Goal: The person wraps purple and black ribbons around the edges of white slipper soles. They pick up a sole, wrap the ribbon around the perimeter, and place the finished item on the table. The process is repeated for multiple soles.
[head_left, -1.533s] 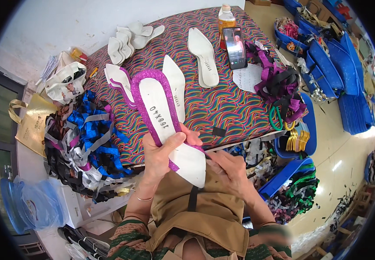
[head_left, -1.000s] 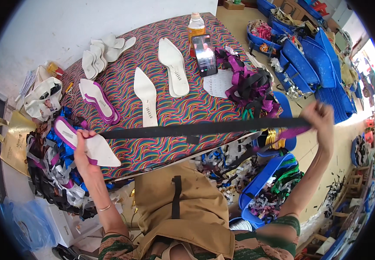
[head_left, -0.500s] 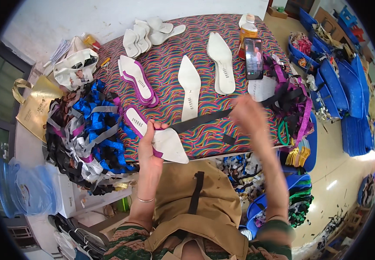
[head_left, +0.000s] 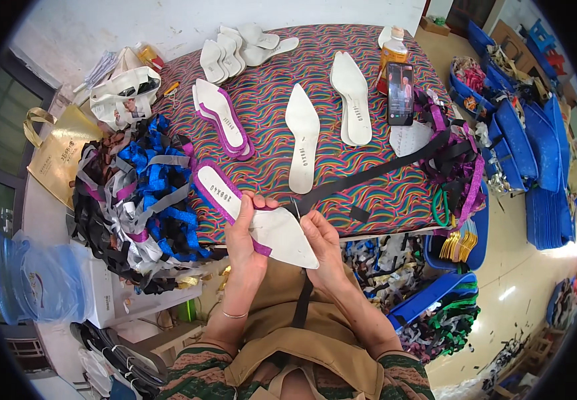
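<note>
My left hand (head_left: 246,233) is closed round the middle of a white shoe insole (head_left: 284,233) with purple trim along its heel part, held over the table's front edge. A black strip (head_left: 368,175) stretches from the insole's far edge to the heap on the right. At the pointed toe end, my right hand (head_left: 325,250) is closed, its thumb and fingers near the strip's end. A thin pointed metal tool (head_left: 296,208) shows above these fingers; the rest of it is hidden in the hand.
Beyond my hands lie a plain insole (head_left: 302,137), a purple-edged pair (head_left: 225,123) and a stacked pair (head_left: 352,100). A phone (head_left: 400,93) leans against a bottle (head_left: 393,50). Strip heaps flank the table, blue and grey (head_left: 148,180) left, purple and black (head_left: 458,167) right.
My right hand has come from the strip above the table's right part, down and left to the held insole. The strip now stretches across to the right-hand heap.
</note>
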Tool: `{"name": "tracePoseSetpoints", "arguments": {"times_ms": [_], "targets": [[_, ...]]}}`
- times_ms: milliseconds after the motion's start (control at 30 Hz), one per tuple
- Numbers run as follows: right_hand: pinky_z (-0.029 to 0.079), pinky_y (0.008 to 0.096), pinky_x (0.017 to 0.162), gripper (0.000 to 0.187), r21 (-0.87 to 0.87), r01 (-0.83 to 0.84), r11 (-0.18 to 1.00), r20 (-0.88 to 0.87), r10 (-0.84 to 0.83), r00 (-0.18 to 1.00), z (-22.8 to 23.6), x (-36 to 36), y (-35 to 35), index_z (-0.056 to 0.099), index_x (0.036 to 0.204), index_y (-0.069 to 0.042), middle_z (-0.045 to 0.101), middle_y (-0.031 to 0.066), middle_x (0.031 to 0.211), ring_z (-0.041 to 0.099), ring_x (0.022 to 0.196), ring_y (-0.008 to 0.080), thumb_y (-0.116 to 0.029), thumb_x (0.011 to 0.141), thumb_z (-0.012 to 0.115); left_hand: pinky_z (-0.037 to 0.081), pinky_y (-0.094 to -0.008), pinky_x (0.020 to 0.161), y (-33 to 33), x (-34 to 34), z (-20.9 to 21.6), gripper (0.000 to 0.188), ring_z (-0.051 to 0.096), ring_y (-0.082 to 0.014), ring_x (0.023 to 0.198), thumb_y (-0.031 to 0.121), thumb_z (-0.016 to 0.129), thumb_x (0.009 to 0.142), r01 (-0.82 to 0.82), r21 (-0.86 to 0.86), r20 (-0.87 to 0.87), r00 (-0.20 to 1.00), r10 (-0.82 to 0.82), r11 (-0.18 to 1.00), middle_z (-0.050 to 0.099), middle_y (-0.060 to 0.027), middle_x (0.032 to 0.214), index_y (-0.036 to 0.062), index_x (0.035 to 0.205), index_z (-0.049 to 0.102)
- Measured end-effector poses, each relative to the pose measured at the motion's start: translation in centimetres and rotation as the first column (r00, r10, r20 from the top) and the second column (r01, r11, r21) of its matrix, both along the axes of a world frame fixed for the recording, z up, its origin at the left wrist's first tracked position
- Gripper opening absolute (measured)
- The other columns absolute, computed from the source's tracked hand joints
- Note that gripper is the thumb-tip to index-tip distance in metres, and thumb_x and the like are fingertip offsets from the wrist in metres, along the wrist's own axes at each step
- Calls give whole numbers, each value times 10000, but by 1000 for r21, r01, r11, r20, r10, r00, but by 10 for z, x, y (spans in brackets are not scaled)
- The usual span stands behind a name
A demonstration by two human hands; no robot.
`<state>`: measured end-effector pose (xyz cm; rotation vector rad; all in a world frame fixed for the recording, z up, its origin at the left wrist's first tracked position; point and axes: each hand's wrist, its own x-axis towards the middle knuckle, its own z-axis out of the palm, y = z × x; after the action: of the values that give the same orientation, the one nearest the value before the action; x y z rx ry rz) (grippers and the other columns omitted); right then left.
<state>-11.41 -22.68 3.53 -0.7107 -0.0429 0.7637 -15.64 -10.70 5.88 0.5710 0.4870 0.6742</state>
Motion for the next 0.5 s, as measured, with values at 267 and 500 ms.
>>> {"name": "tracePoseSetpoints", "arguments": {"times_ms": [267, 500], "targets": [[375, 192, 576, 103, -177, 116, 977, 391, -38, 919, 32, 10, -23, 587, 1005, -32, 577, -34, 785, 466, 633, 22, -91, 921, 601, 511, -402, 841, -15, -16, 28, 125, 624, -247, 877, 152, 567, 971, 85, 167, 37, 995, -93, 982, 597, -67, 861, 48, 1040, 562], [448, 293, 496, 313, -181, 430, 884, 971, 229, -63, 70, 36, -59, 595, 929, -20, 559, 74, 689, 568, 566, 190, 84, 636, 630, 564, -455, 811, -35, -33, 62, 131, 668, -283, 857, 74, 560, 945, 179, 408, -36, 983, -180, 895, 625, -124, 822, -25, 1030, 576]]}}
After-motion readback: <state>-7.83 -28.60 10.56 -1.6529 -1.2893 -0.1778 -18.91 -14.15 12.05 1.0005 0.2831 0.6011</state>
